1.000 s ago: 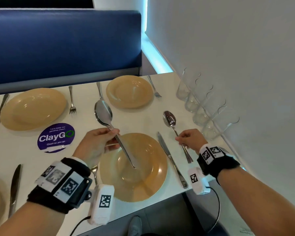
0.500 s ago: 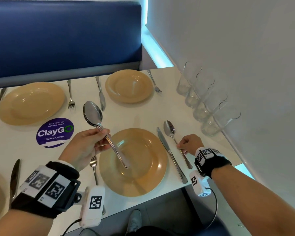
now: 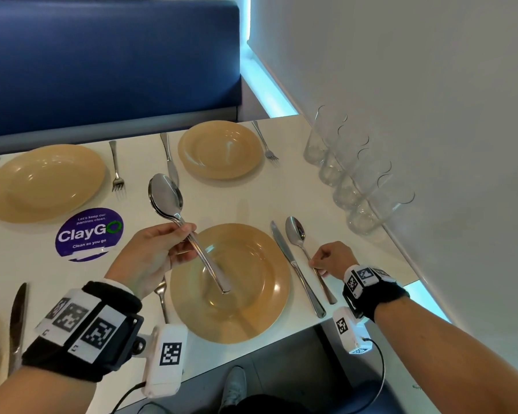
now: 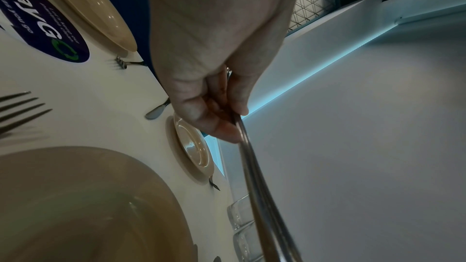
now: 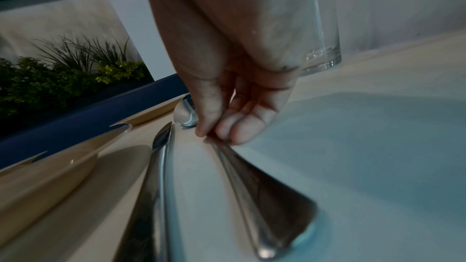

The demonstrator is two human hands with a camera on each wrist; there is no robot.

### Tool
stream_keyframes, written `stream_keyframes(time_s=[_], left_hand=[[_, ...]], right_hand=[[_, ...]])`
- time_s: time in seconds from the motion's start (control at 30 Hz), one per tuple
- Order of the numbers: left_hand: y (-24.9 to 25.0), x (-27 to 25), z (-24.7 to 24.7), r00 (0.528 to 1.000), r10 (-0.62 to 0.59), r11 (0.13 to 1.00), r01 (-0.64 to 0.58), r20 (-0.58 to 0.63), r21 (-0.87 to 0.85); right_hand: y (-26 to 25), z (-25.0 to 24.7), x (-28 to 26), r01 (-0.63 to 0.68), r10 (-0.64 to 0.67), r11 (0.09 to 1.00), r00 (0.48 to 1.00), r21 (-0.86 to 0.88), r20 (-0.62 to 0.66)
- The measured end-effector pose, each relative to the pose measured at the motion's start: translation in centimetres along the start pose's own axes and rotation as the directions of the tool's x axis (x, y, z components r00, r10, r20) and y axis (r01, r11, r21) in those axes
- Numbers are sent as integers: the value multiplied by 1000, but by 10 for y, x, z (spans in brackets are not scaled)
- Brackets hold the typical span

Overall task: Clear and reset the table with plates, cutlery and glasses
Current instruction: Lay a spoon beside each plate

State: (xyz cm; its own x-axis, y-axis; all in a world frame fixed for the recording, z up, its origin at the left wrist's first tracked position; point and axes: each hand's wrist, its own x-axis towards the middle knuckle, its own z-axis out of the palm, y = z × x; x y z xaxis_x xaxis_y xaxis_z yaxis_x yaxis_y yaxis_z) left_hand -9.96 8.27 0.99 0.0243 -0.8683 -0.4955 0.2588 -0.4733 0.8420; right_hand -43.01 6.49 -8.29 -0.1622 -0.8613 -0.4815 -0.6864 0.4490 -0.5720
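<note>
My left hand (image 3: 162, 249) pinches the handles of stacked spoons (image 3: 165, 195) (image 4: 254, 182) and holds them in the air above the near tan plate (image 3: 251, 312), bowls pointing away. My right hand (image 3: 331, 258) pinches the handle of a single spoon (image 3: 295, 233) (image 5: 242, 168) that lies on the white table (image 3: 228, 204), right of a knife (image 3: 293, 264) (image 5: 156, 176) beside that plate. A fork (image 3: 162, 297) lies left of the plate, partly hidden by my left hand.
Two more tan plates (image 3: 222, 149) (image 3: 42, 182) sit farther back with forks (image 3: 265, 143) (image 3: 117, 168) and a knife (image 3: 169, 158). Several clear glasses (image 3: 353, 174) line the right wall. A purple ClayGo sticker (image 3: 89, 234) is on the table, and a knife (image 3: 17, 321) lies at the near left.
My right hand has lowered the single spoon toward me until it lies on the table beside the knife. My left hand has drifted slightly left with its spoons.
</note>
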Motion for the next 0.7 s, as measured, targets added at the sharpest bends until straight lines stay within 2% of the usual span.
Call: stream_keyframes(time_s=[0.1,0.17,0.23,0.27,0.37,0.43,0.53,0.7], left_hand=[[0,-1,1,1000,-16,1000,16,0,7],[1,-3,2,1000,-25,1000,25,0,13],[3,-4,2,1000,-29,999,29,-2,19],[3,-5,2,1000,-30,999,30,-3,20],[5,-5,3,1000,-27,999,27,0,27],[6,-6,2,1000,-23,999,22,9,26],[8,-13,-3,999,8,999,-9,32,37],[17,-29,-40,996,85,994,-85,-9,64]], right_hand=[[-4,-1,-2,-26,27,999,1000,-30,15],[-16,-3,-4,-32,29,989,999,-144,-22],[-41,-8,-13,31,-57,971,993,-236,-101],[-59,-10,-21,95,-123,969,986,-229,-114],[-118,-5,-51,315,-317,940,948,-133,6],[-154,9,-72,407,-407,913,902,34,141],[-194,41,-96,422,-460,885,855,194,239],[-234,93,-109,437,-472,877,861,202,188]])
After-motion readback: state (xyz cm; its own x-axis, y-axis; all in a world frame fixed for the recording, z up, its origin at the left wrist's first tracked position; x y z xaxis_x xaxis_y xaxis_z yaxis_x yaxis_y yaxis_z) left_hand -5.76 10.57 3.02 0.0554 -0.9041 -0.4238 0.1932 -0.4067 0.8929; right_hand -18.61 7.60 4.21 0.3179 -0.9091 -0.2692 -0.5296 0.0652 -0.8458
